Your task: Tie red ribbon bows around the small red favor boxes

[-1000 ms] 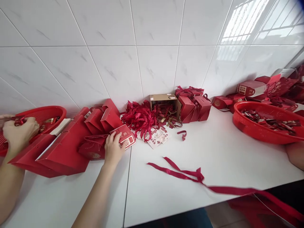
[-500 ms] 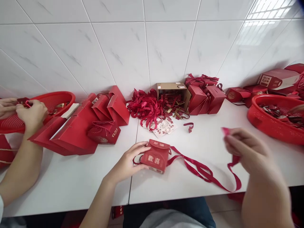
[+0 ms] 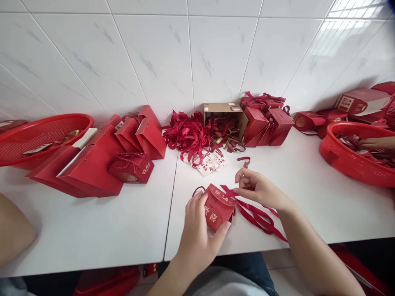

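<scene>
My left hand (image 3: 202, 228) grips a small red gift box (image 3: 219, 211) printed with gold characters, fingers on its far left side and thumb at its near edge. Between the thumb and fingers of my right hand (image 3: 256, 189) is the end of a dark red ribbon (image 3: 227, 191), held over the box's lid. More of that ribbon trails along the table to the right, passing under my right wrist. A thin cord loop (image 3: 198, 189) sticks out at the box's left side.
A heap of red ribbons (image 3: 188, 133), printed cards (image 3: 212, 162) and an open cardboard box (image 3: 222, 107) lie ahead. Red gift boxes (image 3: 101, 164) stand left, more (image 3: 268, 127) right. Red baskets (image 3: 61, 119) (image 3: 342, 162) flank them; another person's hand (image 3: 378, 143) reaches into the right one.
My right hand has come left with the ribbon end to the box. My left hand has moved right and turned the box. The person at left has drawn their hands out of view.
</scene>
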Demonstrator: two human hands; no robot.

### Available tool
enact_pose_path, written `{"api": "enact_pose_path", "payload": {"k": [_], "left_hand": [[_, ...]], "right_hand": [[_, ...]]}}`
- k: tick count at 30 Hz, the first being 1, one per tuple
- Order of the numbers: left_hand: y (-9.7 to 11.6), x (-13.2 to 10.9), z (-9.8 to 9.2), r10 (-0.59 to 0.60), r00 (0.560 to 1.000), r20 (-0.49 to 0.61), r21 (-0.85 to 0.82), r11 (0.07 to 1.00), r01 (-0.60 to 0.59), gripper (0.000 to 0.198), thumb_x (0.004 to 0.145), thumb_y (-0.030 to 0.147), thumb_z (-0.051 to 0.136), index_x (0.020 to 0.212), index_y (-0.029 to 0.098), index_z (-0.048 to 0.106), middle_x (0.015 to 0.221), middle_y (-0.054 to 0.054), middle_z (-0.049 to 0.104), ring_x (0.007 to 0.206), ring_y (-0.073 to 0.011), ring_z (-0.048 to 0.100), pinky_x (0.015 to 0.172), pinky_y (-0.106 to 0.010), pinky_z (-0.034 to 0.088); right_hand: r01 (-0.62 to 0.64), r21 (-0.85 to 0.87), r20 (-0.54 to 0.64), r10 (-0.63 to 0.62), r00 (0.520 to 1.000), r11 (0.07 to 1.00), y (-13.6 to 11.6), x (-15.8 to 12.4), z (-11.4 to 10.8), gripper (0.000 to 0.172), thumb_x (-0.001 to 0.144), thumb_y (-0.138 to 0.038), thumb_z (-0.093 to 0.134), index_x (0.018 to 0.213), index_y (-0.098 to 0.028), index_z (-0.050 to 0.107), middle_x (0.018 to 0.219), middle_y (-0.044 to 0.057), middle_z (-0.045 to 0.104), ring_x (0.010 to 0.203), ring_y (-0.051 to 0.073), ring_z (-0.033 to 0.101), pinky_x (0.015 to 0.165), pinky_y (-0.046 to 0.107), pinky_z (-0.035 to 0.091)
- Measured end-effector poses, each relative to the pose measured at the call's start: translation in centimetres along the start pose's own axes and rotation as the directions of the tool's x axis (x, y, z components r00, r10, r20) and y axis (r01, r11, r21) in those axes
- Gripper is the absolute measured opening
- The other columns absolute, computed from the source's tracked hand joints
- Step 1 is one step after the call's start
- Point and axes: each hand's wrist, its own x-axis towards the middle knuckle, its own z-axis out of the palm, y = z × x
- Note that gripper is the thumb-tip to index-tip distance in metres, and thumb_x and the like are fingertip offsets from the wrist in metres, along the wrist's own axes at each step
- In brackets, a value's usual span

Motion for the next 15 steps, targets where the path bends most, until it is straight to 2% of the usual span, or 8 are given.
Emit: {"api": "enact_pose_path", "payload": {"k": [2,4,7,10,13,15], "left_hand": [[-0.1,0.4,1.2,0.002,1.000,-0.023,0.029,1.000,-0.001,0.063,0.086,0.032,0.060,0.139,0.014,0.031,0.142,-0.022,0.038,0.135,-0.0353,0.035,0.108,-0.056,0.038],[-0.8,1.1,1.2,0.029,0.999,0.014,0.003,1.000,-0.029,0.061,0.082,0.026,0.061,0.136,0.015,0.035,0.140,-0.021,0.039,0.134,-0.0350,0.035,0.108,-0.056,0.037],[-1.7,2.0,-0.3,0.075,0.989,0.128,-0.048,0.996,-0.070,0.062,0.075,0.018,0.061,0.134,0.018,0.040,0.140,-0.017,0.041,0.135,-0.0347,0.035,0.110,-0.055,0.036],[-1.7,2.3,-1.8,0.098,0.974,0.203,-0.047,0.995,-0.090,0.065,0.070,0.014,0.061,0.132,0.021,0.044,0.146,-0.014,0.039,0.141,-0.0370,0.026,0.112,-0.057,0.033],[-1.2,2.5,-2.4,0.112,0.972,0.208,-0.052,0.993,-0.103,0.063,0.069,0.013,0.061,0.129,0.022,0.048,0.150,-0.013,0.036,0.144,-0.0380,0.020,0.112,-0.059,0.031],[-0.9,2.7,-2.3,0.100,0.977,0.190,-0.059,0.994,-0.090,0.053,0.072,0.014,0.061,0.123,0.022,0.052,0.148,-0.013,0.039,0.143,-0.0378,0.022,0.111,-0.060,0.032]], "right_hand": [[0.025,-0.059,-0.009,-0.025,1.000,0.998,0.0,-0.1,-0.2,0.018,0.087,-0.029,0.062,0.087,-0.021,0.046,0.057,-0.010,0.041,0.052,0.008,0.033,0.052,0.023,0.029],[0.039,-0.102,-0.017,-0.041,0.999,0.994,-0.1,-0.2,-0.2,0.015,0.088,-0.027,0.060,0.086,-0.021,0.046,0.058,-0.009,0.042,0.053,0.009,0.034,0.053,0.023,0.030],[0.050,-0.130,-0.024,-0.053,0.998,0.990,-0.3,-0.3,0.0,0.014,0.088,-0.026,0.059,0.086,-0.022,0.046,0.059,-0.009,0.042,0.054,0.009,0.035,0.053,0.023,0.030],[0.056,-0.129,-0.019,-0.059,0.998,0.990,-0.6,-0.5,0.4,0.013,0.088,-0.024,0.059,0.086,-0.022,0.046,0.060,-0.009,0.043,0.055,0.009,0.035,0.054,0.023,0.031],[0.068,-0.125,-0.009,-0.070,0.997,0.990,-0.9,-0.6,0.9,0.012,0.088,-0.022,0.059,0.085,-0.021,0.047,0.061,-0.008,0.045,0.056,0.009,0.037,0.055,0.023,0.033],[0.086,-0.114,0.000,-0.087,0.996,0.990,-1.0,-0.7,1.3,0.011,0.088,-0.021,0.059,0.085,-0.021,0.048,0.062,-0.008,0.046,0.057,0.009,0.038,0.055,0.022,0.033]]}}
